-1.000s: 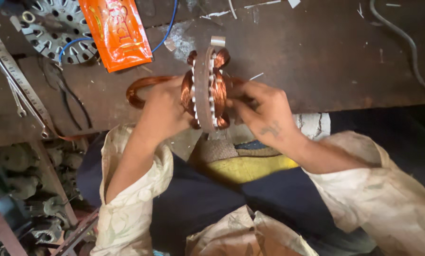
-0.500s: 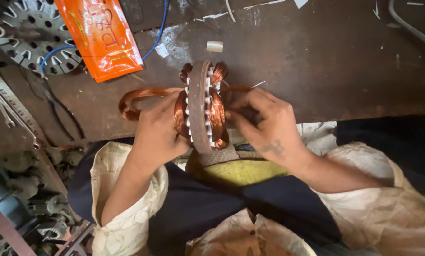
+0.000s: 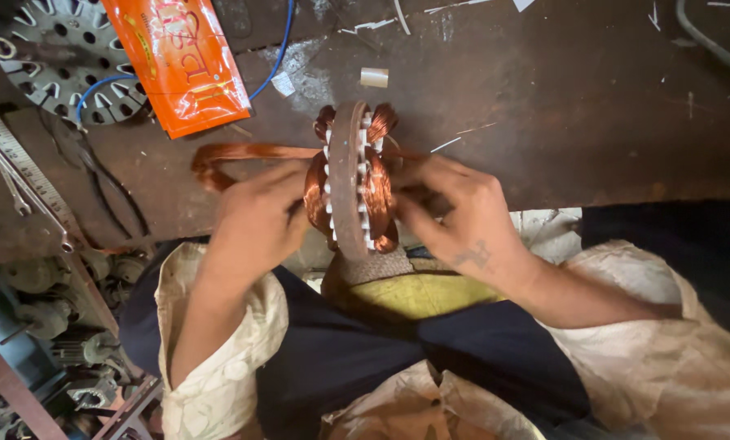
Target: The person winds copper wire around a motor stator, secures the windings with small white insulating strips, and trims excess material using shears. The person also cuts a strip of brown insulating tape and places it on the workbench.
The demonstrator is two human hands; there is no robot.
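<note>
Head view: left hand (image 3: 255, 216) and right hand (image 3: 463, 216) grip upright copper-wound stator (image 3: 350, 183).

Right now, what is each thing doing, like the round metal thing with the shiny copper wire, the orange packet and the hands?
Round metal core wound with copper wire: standing on edge, held from both sides.
Left hand: pressed against the core's left coils.
Right hand: gripping the core's right coils.
Loose loop of copper wire: lying flat on the bench, trailing from the core.
Orange plastic packet: lying flat.
Slotted grey metal disc: lying flat, bare of wire.
</note>
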